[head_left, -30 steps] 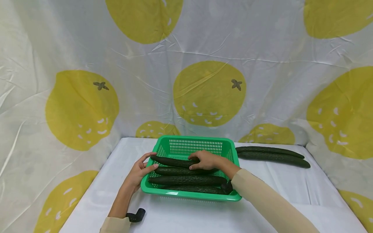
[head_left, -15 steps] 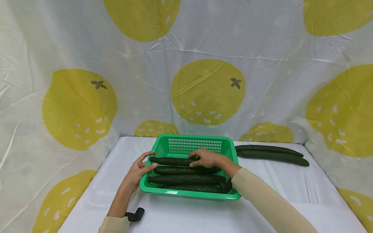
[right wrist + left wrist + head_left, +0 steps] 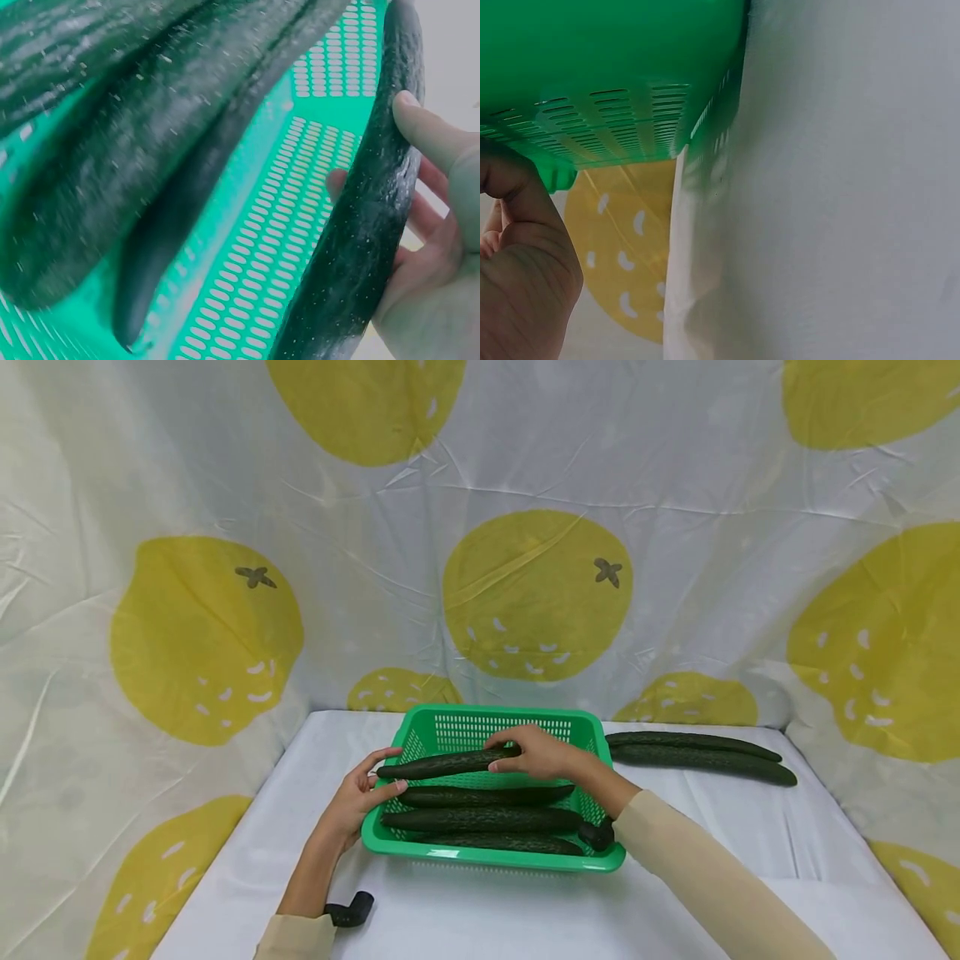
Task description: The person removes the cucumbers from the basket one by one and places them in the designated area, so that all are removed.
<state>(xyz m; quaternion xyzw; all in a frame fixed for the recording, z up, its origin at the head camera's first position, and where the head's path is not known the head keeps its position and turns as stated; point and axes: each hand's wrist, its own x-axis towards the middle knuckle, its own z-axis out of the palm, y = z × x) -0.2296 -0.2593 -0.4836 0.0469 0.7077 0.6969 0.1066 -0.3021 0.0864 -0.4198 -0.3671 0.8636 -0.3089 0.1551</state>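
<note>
While the left arm (image 3: 315,868) reaches in from the near left, the left hand (image 3: 354,802) grips the left rim of a green basket (image 3: 487,859), thumb and forefinger over the edge. From the near right, the right arm (image 3: 705,860) slants inward, and the right hand (image 3: 536,754) is clamped on the right part of a raised cucumber (image 3: 442,765). White cloth (image 3: 487,914) spreads before the near rim; just past that rim, three cucumbers (image 3: 483,819) lie crosswise. A strip of perforated floor (image 3: 517,780) separates them from the raised cucumber, whose left end shows over the left rim. More floor opens on its far side. Just right of the basket, two more cucumbers (image 3: 701,762) lie side by side, with a yellow-printed curtain (image 3: 375,568) behind.
</note>
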